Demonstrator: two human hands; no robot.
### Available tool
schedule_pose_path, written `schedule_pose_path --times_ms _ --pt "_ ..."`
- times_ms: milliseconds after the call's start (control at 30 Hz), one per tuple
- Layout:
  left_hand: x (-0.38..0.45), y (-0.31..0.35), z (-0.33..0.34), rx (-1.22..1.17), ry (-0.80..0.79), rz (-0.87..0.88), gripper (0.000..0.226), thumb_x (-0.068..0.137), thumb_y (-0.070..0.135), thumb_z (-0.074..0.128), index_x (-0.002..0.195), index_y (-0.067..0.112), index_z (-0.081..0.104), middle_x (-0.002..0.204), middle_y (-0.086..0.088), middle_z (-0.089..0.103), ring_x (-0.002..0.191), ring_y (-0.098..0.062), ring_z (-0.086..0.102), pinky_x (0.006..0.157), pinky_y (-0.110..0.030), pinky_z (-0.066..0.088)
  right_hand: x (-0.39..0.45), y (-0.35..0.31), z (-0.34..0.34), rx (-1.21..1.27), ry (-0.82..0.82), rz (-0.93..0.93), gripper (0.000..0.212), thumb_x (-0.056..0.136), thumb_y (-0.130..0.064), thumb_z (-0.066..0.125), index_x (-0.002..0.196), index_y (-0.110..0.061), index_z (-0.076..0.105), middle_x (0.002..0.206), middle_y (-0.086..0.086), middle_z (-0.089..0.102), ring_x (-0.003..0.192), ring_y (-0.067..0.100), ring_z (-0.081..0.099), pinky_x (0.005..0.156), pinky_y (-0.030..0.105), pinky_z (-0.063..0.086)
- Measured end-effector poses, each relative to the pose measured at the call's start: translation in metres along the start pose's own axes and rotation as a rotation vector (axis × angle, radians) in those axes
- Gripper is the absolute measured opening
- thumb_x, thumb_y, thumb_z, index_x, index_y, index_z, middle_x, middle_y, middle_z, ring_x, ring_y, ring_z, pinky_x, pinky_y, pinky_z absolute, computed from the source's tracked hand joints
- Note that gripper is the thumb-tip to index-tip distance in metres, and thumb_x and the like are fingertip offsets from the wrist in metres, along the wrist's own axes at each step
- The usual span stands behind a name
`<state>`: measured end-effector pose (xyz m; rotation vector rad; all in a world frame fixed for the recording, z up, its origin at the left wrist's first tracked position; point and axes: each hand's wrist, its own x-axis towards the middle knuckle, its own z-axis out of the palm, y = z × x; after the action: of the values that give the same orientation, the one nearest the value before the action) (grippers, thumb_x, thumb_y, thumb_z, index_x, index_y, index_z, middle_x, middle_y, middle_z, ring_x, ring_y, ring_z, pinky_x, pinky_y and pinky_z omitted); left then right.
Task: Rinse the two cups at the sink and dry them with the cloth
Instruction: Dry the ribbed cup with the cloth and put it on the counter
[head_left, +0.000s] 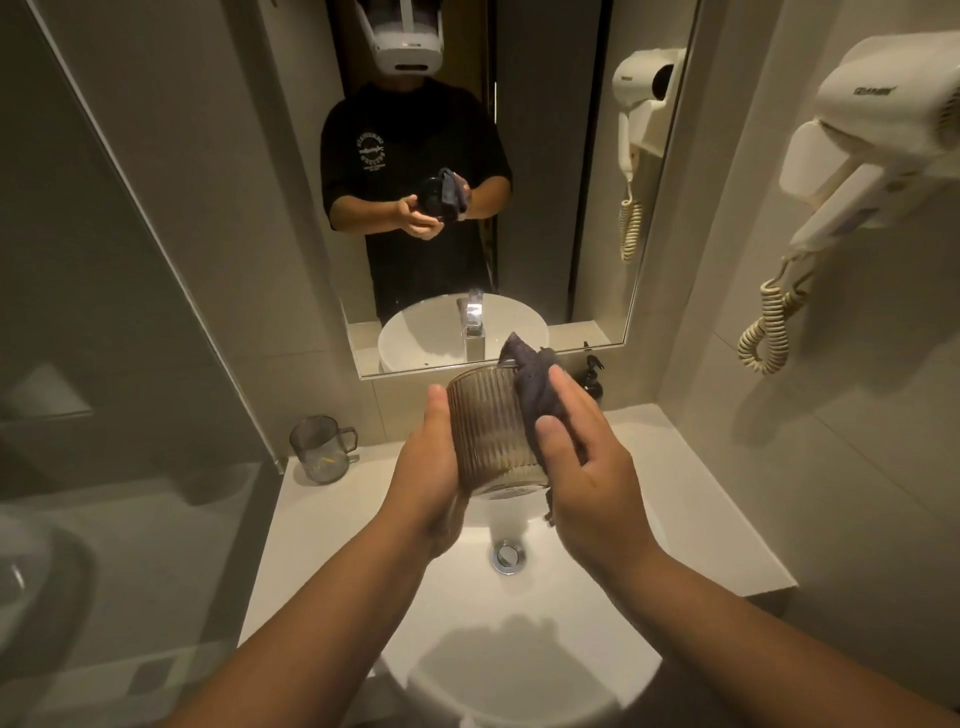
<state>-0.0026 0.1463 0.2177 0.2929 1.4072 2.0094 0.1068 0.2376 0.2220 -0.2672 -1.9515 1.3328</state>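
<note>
While hands press cloth (540, 395), ribbed glass cup (488, 431) tilts.

Dim, warm yellowish light from above. My arms' shadow pools dark in sink basin (571, 613). Bright glare on hair dryer (883, 119). Left edge soft, hazy behind glass; wide-angle bending at edges.
</note>
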Motion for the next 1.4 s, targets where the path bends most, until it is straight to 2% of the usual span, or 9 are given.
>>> schedule_pose_path --times_ms 67,233,467,633,867,1033,1133,1267,1400 --pt "-0.002 0.001 0.000 0.048 0.031 0.001 0.062 0.101 0.061 0.025 0.125 0.020 0.064 0.111 -0.010 0.076 0.103 -0.022 0.073 0.094 -0.046 0.056 -0.001 0.002 0.000 -0.173 -0.014 -0.192 0.050 0.096 -0.033 0.045 0.144 -0.033 0.035 0.155 -0.007 0.033 0.139 -0.004 0.029 0.107 0.010 0.031" --pt "-0.011 0.000 0.005 -0.032 -0.090 -0.015 0.073 0.084 0.082 0.028 0.115 0.034 0.073 0.118 -0.004 0.075 0.110 -0.022 0.071 0.097 -0.047 0.054 -0.005 0.007 0.002 -0.435 -0.045 -0.537 0.048 0.099 -0.028 0.048 0.143 -0.012 0.040 0.154 0.009 0.029 0.143 0.027 0.032 0.108 0.042 0.042" --pt "-0.006 0.008 0.000 -0.279 -0.204 -0.121 0.090 0.085 0.083 0.027 0.134 0.016 0.061 0.137 -0.022 0.060 0.127 -0.039 0.058 0.106 -0.055 0.045 -0.003 -0.002 0.001 0.135 -0.090 0.024 0.044 0.094 -0.036 0.043 0.135 -0.050 0.037 0.146 -0.012 0.046 0.132 -0.006 0.039 0.108 0.022 0.038" --pt "-0.001 0.010 0.008 -0.050 0.141 0.023 0.067 0.089 0.076 0.032 0.121 0.026 0.064 0.111 -0.009 0.076 0.095 -0.024 0.076 0.078 -0.043 0.062 -0.001 -0.006 0.002 -0.179 -0.023 -0.191 0.049 0.096 -0.031 0.045 0.143 -0.034 0.031 0.154 -0.004 0.033 0.139 -0.006 0.028 0.106 0.007 0.030" --pt "-0.010 0.011 0.011 0.030 -0.076 -0.007 0.087 0.060 0.092 0.040 0.115 0.034 0.072 0.118 -0.002 0.074 0.110 -0.023 0.071 0.100 -0.051 0.053 -0.005 -0.001 0.005 -0.397 -0.034 -0.487 0.046 0.097 -0.027 0.047 0.140 -0.009 0.044 0.152 0.013 0.032 0.141 0.030 0.034 0.106 0.048 0.043" --pt "-0.005 0.008 -0.001 -0.110 -0.170 -0.164 0.087 0.078 0.088 0.034 0.119 0.021 0.072 0.122 -0.016 0.071 0.111 -0.033 0.069 0.093 -0.052 0.056 -0.006 0.003 0.004 0.005 -0.088 -0.168 0.048 0.096 -0.032 0.046 0.143 -0.040 0.039 0.153 -0.016 0.035 0.140 0.002 0.031 0.109 0.016 0.033" --pt "-0.005 0.010 -0.009 -0.228 -0.239 -0.235 0.097 0.077 0.089 0.035 0.127 0.012 0.066 0.124 -0.021 0.067 0.103 -0.035 0.070 0.086 -0.049 0.056 0.008 0.013 -0.001 0.247 -0.123 0.186 0.036 0.095 -0.036 0.047 0.121 -0.058 0.055 0.131 -0.017 0.060 0.126 0.006 0.051 0.105 0.031 0.045" --pt "-0.003 0.012 -0.019 -0.361 -0.211 -0.208 0.101 0.074 0.090 0.038 0.135 0.012 0.059 0.126 -0.021 0.066 0.108 -0.039 0.068 0.087 -0.052 0.055 0.017 0.035 -0.017 0.341 -0.093 0.643 0.025 0.089 -0.032 0.052 0.101 -0.029 0.074 0.103 0.012 0.073 0.094 0.033 0.065 0.065 0.036 0.043" --pt "-0.003 0.011 -0.025 -0.406 -0.140 -0.184 0.097 0.070 0.086 0.050 0.136 0.014 0.059 0.131 -0.021 0.065 0.114 -0.041 0.066 0.088 -0.052 0.056 0.015 0.033 -0.029 0.411 0.056 0.581 0.030 0.095 -0.028 0.050 0.121 -0.026 0.065 0.111 0.006 0.072 0.091 0.019 0.069 0.046 0.024 0.047"
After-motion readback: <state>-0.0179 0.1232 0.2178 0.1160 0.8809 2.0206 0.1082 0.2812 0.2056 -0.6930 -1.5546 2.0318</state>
